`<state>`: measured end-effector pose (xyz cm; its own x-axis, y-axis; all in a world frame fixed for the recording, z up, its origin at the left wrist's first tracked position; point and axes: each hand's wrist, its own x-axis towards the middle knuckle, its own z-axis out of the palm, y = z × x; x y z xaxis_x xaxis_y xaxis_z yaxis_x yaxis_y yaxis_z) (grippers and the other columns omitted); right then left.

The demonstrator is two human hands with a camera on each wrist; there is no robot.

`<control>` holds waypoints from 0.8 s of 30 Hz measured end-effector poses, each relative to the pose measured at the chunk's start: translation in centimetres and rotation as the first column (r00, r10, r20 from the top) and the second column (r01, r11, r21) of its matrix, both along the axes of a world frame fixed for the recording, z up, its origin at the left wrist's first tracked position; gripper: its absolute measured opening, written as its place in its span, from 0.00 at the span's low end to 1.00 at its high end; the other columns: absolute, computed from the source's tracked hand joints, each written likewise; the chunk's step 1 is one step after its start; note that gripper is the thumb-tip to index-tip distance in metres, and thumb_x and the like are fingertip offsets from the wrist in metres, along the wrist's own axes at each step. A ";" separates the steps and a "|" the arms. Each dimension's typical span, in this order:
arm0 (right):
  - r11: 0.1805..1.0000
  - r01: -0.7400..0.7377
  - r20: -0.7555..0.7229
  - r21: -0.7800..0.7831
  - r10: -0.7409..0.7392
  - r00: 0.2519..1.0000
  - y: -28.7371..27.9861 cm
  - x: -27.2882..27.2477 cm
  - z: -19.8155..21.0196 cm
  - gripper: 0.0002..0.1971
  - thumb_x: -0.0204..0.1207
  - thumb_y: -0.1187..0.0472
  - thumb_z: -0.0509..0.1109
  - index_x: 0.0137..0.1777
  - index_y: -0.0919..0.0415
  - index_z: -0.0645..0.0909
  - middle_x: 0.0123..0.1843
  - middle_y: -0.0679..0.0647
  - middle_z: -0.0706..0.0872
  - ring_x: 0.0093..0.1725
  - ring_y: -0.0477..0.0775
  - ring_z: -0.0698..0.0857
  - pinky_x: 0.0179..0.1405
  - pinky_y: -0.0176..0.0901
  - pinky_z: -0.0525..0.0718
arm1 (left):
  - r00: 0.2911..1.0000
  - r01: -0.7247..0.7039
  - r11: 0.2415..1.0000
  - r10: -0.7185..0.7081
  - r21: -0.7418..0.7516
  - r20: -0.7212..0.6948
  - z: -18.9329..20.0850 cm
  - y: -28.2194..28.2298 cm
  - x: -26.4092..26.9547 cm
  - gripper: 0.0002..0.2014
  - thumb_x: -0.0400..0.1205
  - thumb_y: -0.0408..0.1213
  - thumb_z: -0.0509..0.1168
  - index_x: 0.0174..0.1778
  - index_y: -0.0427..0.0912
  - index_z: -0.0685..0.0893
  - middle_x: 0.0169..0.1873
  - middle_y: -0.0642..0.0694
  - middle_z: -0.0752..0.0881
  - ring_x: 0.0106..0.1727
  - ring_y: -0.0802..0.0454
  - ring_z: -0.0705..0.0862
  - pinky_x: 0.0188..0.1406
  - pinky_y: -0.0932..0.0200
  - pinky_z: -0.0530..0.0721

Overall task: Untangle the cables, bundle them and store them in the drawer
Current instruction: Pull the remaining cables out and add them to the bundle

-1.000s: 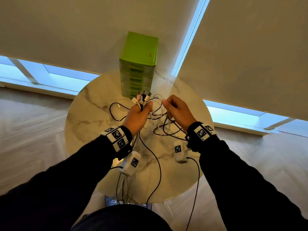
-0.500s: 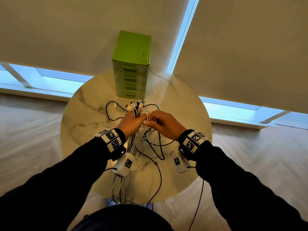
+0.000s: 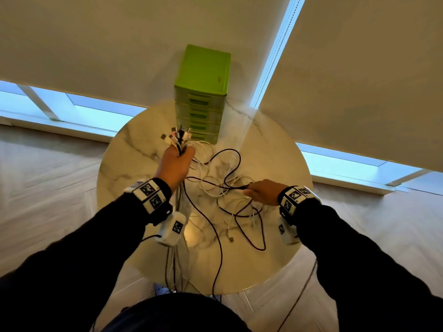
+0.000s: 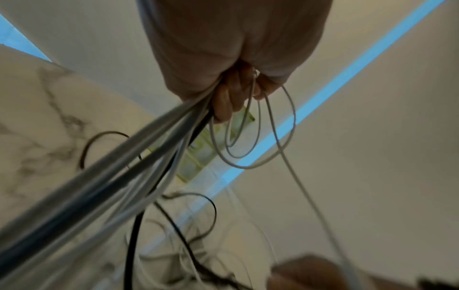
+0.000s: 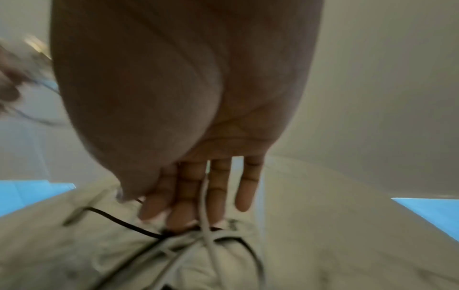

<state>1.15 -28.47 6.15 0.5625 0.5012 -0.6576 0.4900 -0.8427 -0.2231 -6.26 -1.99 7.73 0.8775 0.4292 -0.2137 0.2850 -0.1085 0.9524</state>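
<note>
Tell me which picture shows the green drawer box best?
The head view: the green drawer box stands whole at the table's far edge, drawers shut. The left wrist view shows only a blurred green sliver behind the cables. The right wrist view doesn't show it.

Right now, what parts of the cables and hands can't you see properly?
- Head view: the right hand hides its own fingertips, so its hold on the black cable is unclear.
- Right wrist view: blur smears the fingers and white cable.
- Head view: the plugs above the left hand are too small to identify.
</note>
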 end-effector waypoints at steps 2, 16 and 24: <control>0.996 0.083 0.015 0.046 -0.083 0.996 -1.8 0.5 -1.1 0.21 0.90 0.44 0.52 0.50 0.58 0.79 0.48 0.57 0.84 0.49 0.60 0.82 0.50 0.50 0.76 | 0.999 -0.033 0.999 0.033 -0.012 0.017 0.2 1.6 0.3 0.12 0.81 0.48 0.64 0.33 0.51 0.76 0.20 0.57 0.71 0.27 0.51 0.69 0.36 0.49 0.71; 0.812 0.293 -0.003 0.504 -0.338 0.941 1.0 -2.1 4.3 0.14 0.87 0.48 0.61 0.64 0.56 0.79 0.62 0.53 0.87 0.58 0.54 0.84 0.57 0.46 0.78 | 0.967 0.240 0.964 -0.228 -0.112 0.115 0.3 -5.5 0.2 0.10 0.85 0.46 0.68 0.40 0.50 0.80 0.21 0.60 0.75 0.24 0.58 0.70 0.30 0.56 0.69; 0.503 0.507 -0.335 0.700 -0.396 0.855 -2.6 -7.2 4.7 0.05 0.89 0.57 0.61 0.56 0.56 0.78 0.46 0.52 0.87 0.48 0.56 0.89 0.53 0.51 0.88 | 0.895 0.438 0.874 -0.401 -0.212 0.196 1.6 -12.2 -0.1 0.07 0.86 0.44 0.68 0.46 0.47 0.88 0.39 0.47 0.91 0.44 0.47 0.90 0.41 0.48 0.87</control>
<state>-6.02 -31.11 10.82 0.8064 0.5346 -0.2530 0.0155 -0.4466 -0.8946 -6.40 -14.23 9.33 0.9918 -0.0356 -0.1231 0.1249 0.0534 0.9907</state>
